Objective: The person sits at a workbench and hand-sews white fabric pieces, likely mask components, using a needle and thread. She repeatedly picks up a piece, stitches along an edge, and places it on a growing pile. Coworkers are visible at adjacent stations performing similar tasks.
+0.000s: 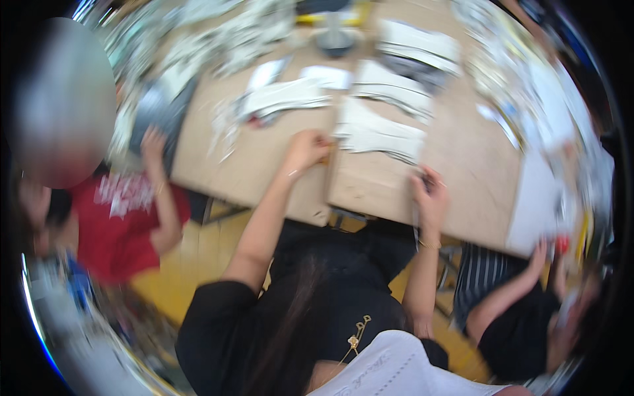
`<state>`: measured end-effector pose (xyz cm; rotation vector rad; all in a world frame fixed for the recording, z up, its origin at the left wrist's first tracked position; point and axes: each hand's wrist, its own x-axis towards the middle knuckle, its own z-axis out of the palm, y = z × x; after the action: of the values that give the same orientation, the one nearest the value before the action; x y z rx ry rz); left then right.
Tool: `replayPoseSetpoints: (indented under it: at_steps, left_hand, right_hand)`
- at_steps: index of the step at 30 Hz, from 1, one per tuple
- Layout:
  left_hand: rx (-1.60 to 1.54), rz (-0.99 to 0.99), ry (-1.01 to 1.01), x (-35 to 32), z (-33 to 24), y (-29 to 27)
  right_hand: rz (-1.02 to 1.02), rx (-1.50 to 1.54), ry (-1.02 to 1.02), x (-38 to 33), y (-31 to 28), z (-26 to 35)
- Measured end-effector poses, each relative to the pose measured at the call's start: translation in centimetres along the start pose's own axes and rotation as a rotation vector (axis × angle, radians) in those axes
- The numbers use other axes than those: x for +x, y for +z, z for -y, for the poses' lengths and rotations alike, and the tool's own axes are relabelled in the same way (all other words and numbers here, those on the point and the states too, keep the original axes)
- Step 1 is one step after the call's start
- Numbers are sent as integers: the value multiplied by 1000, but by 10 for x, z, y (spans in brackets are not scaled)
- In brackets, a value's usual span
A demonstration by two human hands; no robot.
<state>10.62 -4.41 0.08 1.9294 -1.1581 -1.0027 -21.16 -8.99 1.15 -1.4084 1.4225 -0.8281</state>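
The picture is blurred by motion. My left hand rests on the wooden table with its fingers curled against the left edge of a stack of white paper pieces; whether it grips anything is unclear. My right hand is at the table's near edge, just below that stack. Its fingers are closed around a thin dark object whose kind I cannot make out.
More white paper stacks and a grey round thing lie farther back. A person in a red shirt at the left reaches a hand onto the table. Another person's arm reaches up at the lower right.
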Motion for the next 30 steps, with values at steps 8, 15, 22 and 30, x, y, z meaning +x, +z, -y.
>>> replayPoseSetpoints:
  at_steps: [8, 15, 22, 30]
  left_hand:
    - [-561, 85, -223, -3, 12, -67]
    - [-639, -168, -157, 0, 30, -161]
    - [-405, -472, -104, 49, 54, -266]
    - [181, -544, -427, 140, 94, -298]
  right_hand:
    - [-17, 106, 31, 2, -1, -4]
    - [-14, 124, -14, 0, 0, -4]
    - [-25, 121, -11, -1, 2, -3]
    - [-32, 122, -27, -1, 1, -7]
